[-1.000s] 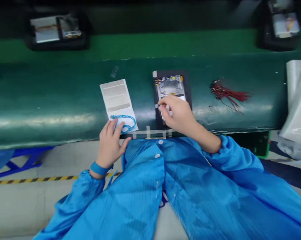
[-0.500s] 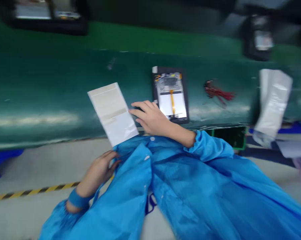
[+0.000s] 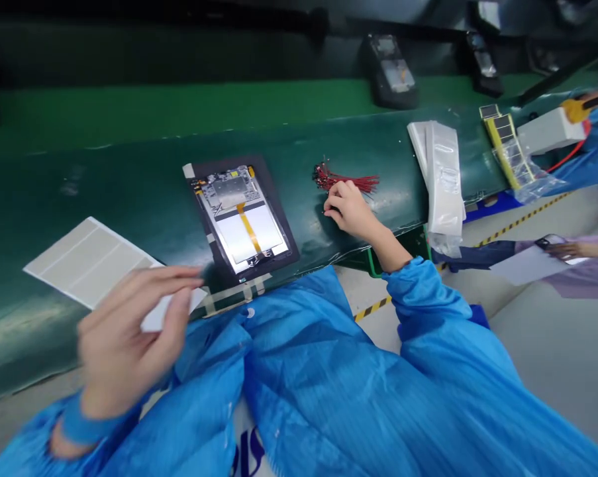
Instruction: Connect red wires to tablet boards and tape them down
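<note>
My left hand (image 3: 134,331), slightly blurred, is over the near end of a white sheet with pale strips (image 3: 87,258). Its fingers stretch to the right, the thumb apart from them. To the right of the sheet lies an opened tablet (image 3: 246,222), its circuit board, silvery-white panel and orange flat cable showing, on a black pad (image 3: 271,192). My right hand (image 3: 351,211) has its fingers curled into a pinch at the near edge of a bundle of thin red wires (image 3: 358,183) with black ends. Whatever may be between those fingertips is hidden.
Long white strips in clear plastic (image 3: 442,172) overhang the bench's front edge. Beyond them lie a yellow strip with dark panels (image 3: 510,146) and a white box (image 3: 551,130). Other devices (image 3: 393,69) sit on the dark far strip. A person's hand (image 3: 574,250) is at far right.
My view has swung to the right. My right hand has gone from beside the white sheet to the red wires. My left hand has risen from the coat to over the sheet.
</note>
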`<state>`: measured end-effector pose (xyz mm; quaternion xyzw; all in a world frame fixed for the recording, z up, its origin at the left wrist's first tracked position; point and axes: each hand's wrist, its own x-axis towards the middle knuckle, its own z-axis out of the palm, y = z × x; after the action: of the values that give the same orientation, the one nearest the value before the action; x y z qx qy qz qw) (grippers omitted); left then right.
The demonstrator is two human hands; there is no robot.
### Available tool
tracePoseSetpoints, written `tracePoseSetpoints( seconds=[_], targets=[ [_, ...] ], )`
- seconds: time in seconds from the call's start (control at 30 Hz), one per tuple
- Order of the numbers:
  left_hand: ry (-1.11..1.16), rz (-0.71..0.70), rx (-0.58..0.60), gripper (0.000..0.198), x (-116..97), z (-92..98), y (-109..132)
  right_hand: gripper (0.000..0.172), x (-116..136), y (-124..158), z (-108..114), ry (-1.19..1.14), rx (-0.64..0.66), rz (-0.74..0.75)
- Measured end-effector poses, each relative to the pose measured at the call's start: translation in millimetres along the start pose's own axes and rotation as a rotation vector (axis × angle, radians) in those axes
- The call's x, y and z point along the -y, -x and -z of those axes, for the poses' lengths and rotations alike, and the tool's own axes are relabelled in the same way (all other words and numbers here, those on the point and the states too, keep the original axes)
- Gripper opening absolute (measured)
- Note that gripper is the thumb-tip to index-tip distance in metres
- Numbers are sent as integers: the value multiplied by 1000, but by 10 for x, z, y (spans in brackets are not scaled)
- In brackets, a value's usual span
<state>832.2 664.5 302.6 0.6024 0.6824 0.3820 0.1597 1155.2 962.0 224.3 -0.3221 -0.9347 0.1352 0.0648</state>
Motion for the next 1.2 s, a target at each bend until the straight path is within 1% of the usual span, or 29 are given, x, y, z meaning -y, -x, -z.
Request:
tracePoseSetpoints(
  seconds=[0.03,0.07,0.1,0.17,0.23,0.3,0.37,0.4,0.5,0.6,0.67,0.77,0.87,0.97,1.03,1.1,1.2],
  targets=[
    [18,-45,25,13,-135,-204,-202,12,9,-22,-18,1,9,16],
    [63,-82,24,11,-236,-392,-373,13,5,-43,-29,4,19,35],
    [94,-78,46,12,-302,-558,-510,13,-11,-63,-36,6,28,54],
    [167,-2,110,16,-346,-817,-689,13,-60,-89,-38,-3,38,100],
    [238,125,178,17,-326,-993,-767,12,-81,-94,-21,-42,23,142],
    [314,222,221,19,-300,-1115,-787,12,-18,-78,25,-113,-22,169],
    [390,284,239,22,-300,-1201,-789,11,149,-50,97,-196,-58,201],
    [430,305,246,24,-311,-1230,-794,11,263,-36,134,-233,-55,231],
    [552,335,295,28,-355,-1248,-835,11,637,-27,216,-289,13,355],
    [585,344,308,29,-364,-1147,-890,14,931,-93,216,-291,59,419],
    [564,364,276,27,-346,-1033,-906,17,1071,-160,183,-300,59,408],
    [548,405,218,26,-299,-869,-879,18,1257,-238,136,-341,32,328],
    [538,413,175,27,-233,-790,-777,18,1415,-260,98,-386,17,254],
    [436,383,142,20,-141,-787,-591,17,1459,-224,35,-397,31,241],
    [270,321,84,16,-60,-791,-428,16,1408,-170,-24,-384,49,253],
    [74,203,21,16,31,-785,-255,15,1327,-99,-85,-364,73,270],
    [-134,23,-11,13,158,-774,-19,15,1254,6,-169,-338,110,284]
  ],
)
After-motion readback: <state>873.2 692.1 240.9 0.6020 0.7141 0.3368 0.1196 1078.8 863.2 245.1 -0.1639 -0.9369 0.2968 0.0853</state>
